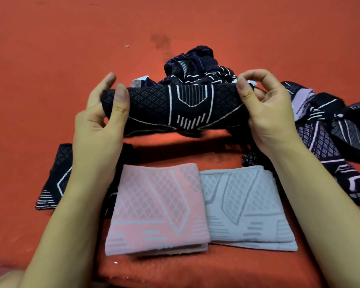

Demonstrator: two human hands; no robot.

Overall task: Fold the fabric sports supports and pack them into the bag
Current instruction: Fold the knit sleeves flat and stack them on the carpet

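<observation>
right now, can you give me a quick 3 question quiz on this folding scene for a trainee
1. True or false: both hands grip the same black support.
2. Which folded support lies further to the person's left: A) the pink support, B) the grey support?
3. Fill in: the unfolded pile lies ____ the held support, on the red cloth.

Key
1. True: the left hand holds one end and the right hand the other.
2. A.
3. Behind.
</observation>
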